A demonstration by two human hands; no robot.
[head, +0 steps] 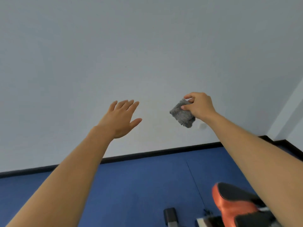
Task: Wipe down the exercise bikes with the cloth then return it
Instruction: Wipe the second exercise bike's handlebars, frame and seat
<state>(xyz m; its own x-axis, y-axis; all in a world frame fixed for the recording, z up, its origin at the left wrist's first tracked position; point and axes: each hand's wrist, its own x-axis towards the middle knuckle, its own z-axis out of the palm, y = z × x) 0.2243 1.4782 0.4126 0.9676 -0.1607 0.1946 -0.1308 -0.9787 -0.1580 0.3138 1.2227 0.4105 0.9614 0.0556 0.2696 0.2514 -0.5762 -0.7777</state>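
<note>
My right hand (200, 104) pinches a folded grey fluffy cloth (182, 115) by its upper corner and holds it up in the air in front of the wall. To its left, my left hand (120, 118) is raised with fingers spread and nothing in it. At the bottom right, partly under my right forearm, shows an exercise bike's black and orange saddle (229, 200). Below it are dark and pale frame parts (170, 216). The remainder of the bike is out of frame.
A plain pale wall (147, 46) fills most of the view. A black skirting board (147, 155) runs along its foot. Blue floor mats (131, 185) with a seam lie beneath. A wall corner stands at the far right.
</note>
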